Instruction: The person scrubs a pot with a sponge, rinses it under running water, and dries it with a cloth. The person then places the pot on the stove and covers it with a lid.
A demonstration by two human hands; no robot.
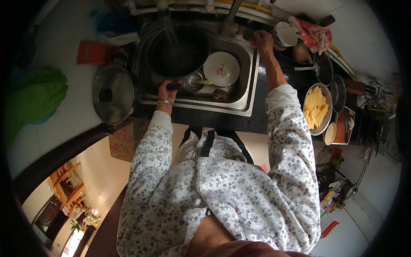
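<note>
My left hand (167,94) is closed around the dark handle of a black wok (179,53) at the left of the steel sink (253,64). A stream of water from the faucet (163,11) falls into the wok. My right hand (262,41) is at the sink's back right corner, beside a white bowl (286,34); whether its fingers hold something is unclear. Right of the wok in the sink lie a white plate (221,69) with reddish bits on it, a small metal bowl (192,82), a yellow-green piece (205,82) and a brown lump (220,94).
A glass lid (113,94) stands left of the sink, near an orange-red object (93,53) and green rubber gloves (35,93). On the right counter are a bowl of ridged yellow slices (316,107), a small pan (324,68), a small bowl (330,134) and a red patterned cloth (313,34).
</note>
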